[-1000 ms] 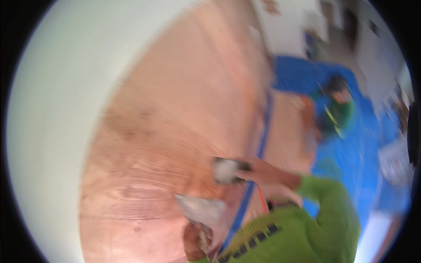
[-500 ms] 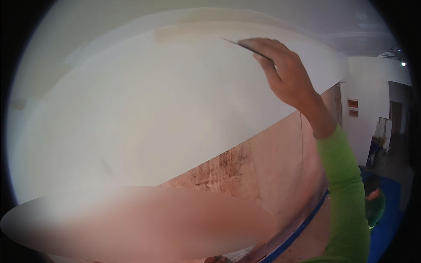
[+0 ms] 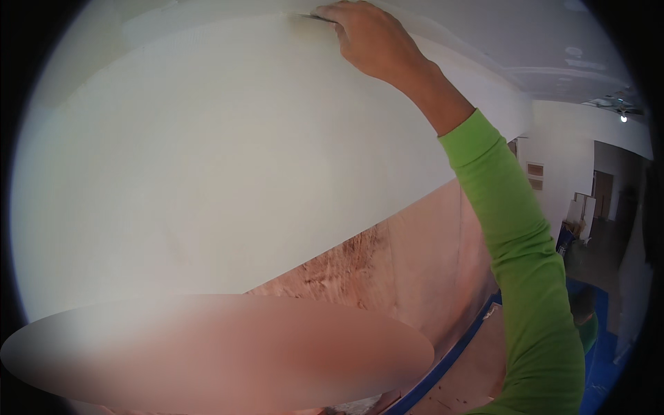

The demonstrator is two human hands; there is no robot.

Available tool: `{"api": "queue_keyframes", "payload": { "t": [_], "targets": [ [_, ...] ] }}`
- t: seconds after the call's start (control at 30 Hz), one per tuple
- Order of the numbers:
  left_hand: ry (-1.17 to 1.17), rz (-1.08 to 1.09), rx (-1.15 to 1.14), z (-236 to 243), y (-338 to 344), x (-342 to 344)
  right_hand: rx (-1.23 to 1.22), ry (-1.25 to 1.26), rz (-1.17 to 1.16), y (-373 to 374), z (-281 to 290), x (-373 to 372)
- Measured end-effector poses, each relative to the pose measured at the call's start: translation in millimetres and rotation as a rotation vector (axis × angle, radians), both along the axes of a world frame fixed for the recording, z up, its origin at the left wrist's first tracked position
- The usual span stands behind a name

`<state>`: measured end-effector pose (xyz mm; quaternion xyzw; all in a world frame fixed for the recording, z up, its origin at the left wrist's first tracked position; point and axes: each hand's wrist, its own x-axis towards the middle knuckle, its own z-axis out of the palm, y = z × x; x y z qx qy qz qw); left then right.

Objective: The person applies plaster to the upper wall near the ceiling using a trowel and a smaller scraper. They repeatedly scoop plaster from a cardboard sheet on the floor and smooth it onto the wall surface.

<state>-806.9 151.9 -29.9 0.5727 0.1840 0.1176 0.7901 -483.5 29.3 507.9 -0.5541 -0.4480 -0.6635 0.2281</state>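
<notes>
My right hand [image 3: 377, 38], at the end of a green sleeve [image 3: 526, 256], is raised to the top of the white wall [image 3: 207, 152]. Its fingers are closed around a putty knife [image 3: 318, 18], seen nearly edge-on as a thin dark blade. The blade lies at or very near the wall's upper part, close to the ceiling; whether it touches is hard to tell. My left hand cannot be made out; a blurred oval covers much of the lower left.
Below the slanted white edge runs a pinkish-brown wall section [image 3: 422, 242]. Blue edging [image 3: 449, 366] curves along the lower right. Behind my arm a person in green [image 3: 588, 332] is partly visible near blue floor covering [image 3: 602, 373]. Boards [image 3: 581, 211] lean by a far doorway.
My right hand has moved up and to the left with the putty knife, bringing it nearer the ceiling. The view has shifted slightly.
</notes>
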Motion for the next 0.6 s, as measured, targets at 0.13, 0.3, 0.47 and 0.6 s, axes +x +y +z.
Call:
{"api": "queue_keyframes", "payload": {
  "t": [0.13, 0.3, 0.47, 0.6],
  "targets": [
    [0.037, -0.002, -0.038, -23.1, 15.9, -4.2, 0.013, -0.012, -0.031, 5.3, 3.2, -0.7],
    [-0.051, 0.046, -0.076, -52.0, 24.0, 0.2, 0.003, -0.002, -0.032, 8.5, -6.9, 4.5],
    [-0.05, -0.119, -0.194, -40.5, 37.6, -0.6, -0.008, 0.024, -0.033, 8.6, -46.1, 5.0],
    [0.001, -0.063, -0.186, -22.1, 38.5, 0.1, -0.125, 0.162, 0.002, -18.2, -60.8, -4.1]
  ]
}}
